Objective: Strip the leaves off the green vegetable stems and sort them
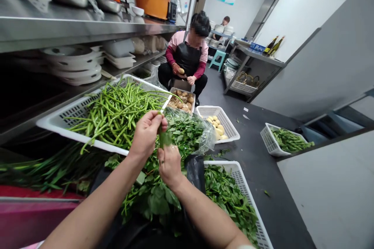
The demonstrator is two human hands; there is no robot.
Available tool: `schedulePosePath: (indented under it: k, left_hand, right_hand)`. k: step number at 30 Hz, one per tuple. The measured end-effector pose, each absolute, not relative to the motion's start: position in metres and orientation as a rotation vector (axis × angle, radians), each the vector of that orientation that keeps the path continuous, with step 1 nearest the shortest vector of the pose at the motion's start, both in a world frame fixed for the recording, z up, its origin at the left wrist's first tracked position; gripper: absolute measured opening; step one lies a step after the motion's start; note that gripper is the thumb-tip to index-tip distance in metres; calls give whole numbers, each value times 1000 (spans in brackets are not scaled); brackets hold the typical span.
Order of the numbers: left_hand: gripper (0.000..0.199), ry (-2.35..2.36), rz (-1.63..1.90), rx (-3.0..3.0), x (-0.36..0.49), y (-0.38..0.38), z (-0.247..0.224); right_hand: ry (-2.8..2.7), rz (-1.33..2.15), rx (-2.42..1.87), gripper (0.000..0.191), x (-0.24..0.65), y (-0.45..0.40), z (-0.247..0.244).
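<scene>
A green stem is pinched in the grip of the left hand, its blurred lower part apparently grasped by the right hand, perhaps for steadiness; leafy greens are heaped below, and a white basket of stalks is set alongside, presumably within easy reach.

Viewing remotely, I record a blurred green stalk between left hand and right hand, a white perforated plastic basket of green leaves cut off by the bottom edge, and a distant person partly hidden behind white stacks.
</scene>
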State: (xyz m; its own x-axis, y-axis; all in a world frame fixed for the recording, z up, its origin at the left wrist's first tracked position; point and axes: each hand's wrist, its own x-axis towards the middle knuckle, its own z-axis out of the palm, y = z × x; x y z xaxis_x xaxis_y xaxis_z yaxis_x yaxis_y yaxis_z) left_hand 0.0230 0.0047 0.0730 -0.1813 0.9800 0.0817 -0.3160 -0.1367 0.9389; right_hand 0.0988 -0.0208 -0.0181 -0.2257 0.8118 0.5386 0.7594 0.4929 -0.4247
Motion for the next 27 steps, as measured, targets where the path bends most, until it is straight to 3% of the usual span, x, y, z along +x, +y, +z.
schedulePosePath:
  k: [5,8,12,15,17,18,20,22,27]
  left_hand:
    - [21,983,1681,660,10,20,70]
    - [19,911,1977,626,-12,32,98]
    - [20,901,2043,690,-38,46,139]
    - [22,924,2036,719,-44,49,148]
    - [21,914,2029,738,-44,49,145]
    - [20,902,2027,739,-44,49,143]
    - [18,857,2013,723,-41,48,139]
    - [18,801,1998,676,-35,46,138]
    - [18,744,1902,648,-14,45,129]
  right_hand:
    - [-2098,-104,-1255,27,113,-38,-51]
    - [-2254,-10,-1202,22,121,-62,-87]
    - [-2456,281,-1388,20,129,-83,-122]
    - [-2550,495,-1469,10,140,-80,-94]
    - [-2563,604,-1343,36,149,-73,-53]
    - [-2517,663,-1285,36,152,-68,-30]
    - [-2267,736,-1290,17,153,-57,13]
    - [-1984,678,-1307,17,144,-43,43]
    - [-2060,801,-1208,22,93,-12,44]
